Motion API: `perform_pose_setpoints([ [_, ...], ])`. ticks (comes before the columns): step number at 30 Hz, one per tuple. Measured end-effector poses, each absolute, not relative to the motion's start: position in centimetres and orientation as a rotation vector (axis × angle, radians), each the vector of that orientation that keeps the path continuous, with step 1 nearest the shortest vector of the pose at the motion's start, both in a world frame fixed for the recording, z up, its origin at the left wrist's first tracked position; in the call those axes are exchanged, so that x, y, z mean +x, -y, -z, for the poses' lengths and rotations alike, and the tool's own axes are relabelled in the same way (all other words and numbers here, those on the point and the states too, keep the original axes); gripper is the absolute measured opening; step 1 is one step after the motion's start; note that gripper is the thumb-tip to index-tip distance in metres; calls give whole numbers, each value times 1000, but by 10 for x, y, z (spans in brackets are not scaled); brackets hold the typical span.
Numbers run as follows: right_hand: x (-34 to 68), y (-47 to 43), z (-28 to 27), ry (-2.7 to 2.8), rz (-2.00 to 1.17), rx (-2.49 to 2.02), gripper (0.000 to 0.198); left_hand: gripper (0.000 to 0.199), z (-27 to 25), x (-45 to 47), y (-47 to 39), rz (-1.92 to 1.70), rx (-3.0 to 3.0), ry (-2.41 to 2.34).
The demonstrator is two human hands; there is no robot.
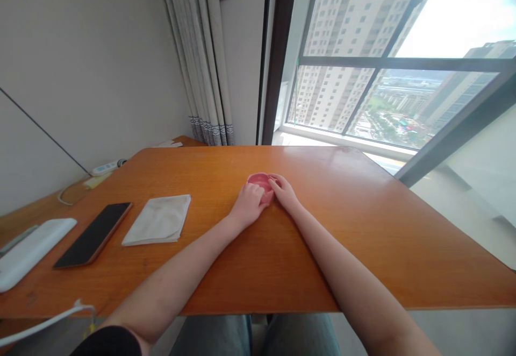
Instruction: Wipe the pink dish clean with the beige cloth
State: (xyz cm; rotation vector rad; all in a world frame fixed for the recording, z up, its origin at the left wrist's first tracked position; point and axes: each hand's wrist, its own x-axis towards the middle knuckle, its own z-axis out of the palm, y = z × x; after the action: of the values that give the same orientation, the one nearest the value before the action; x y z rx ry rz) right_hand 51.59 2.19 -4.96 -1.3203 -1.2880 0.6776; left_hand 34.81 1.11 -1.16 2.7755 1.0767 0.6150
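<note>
A small pink bowl (pixel 258 178) sits on the brown wooden table (pixel 346 221), between my two hands. My left hand (pixel 249 203) is closed on its near left side, with the fingers bent over the rim. Around the right edge, my right hand (pixel 284 191) grips the bowl, its fingertips at the rim. Both hands hide part of the bowl's wall, and its bottom is out of sight.
To the left lie a folded white cloth (pixel 159 219), a black phone (pixel 94 234) and a long white object (pixel 36 251). A white cable (pixel 44 326) hangs at the near left edge. Behind stand a curtain (pixel 205 60) and a large window (pixel 334 95).
</note>
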Motion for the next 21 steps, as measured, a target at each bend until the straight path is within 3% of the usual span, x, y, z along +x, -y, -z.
perform_pose_setpoints([
  [5,516,-21,49,1309,-648,-1334,33,22,12,346,-16,-574,2744,-990],
  [10,516,-19,46,1327,-640,-1351,32,47,-7,310,-16,-755,2593,-931],
  [13,516,-19,45,1330,-625,-1388,32,45,-17,248,-18,-723,2472,-1413],
  [17,516,-20,44,1356,-601,-1404,31,54,-5,153,-17,-175,2260,-2320],
  [21,515,-19,42,1362,-603,-1407,29,44,17,106,-7,-34,2203,-2395],
])
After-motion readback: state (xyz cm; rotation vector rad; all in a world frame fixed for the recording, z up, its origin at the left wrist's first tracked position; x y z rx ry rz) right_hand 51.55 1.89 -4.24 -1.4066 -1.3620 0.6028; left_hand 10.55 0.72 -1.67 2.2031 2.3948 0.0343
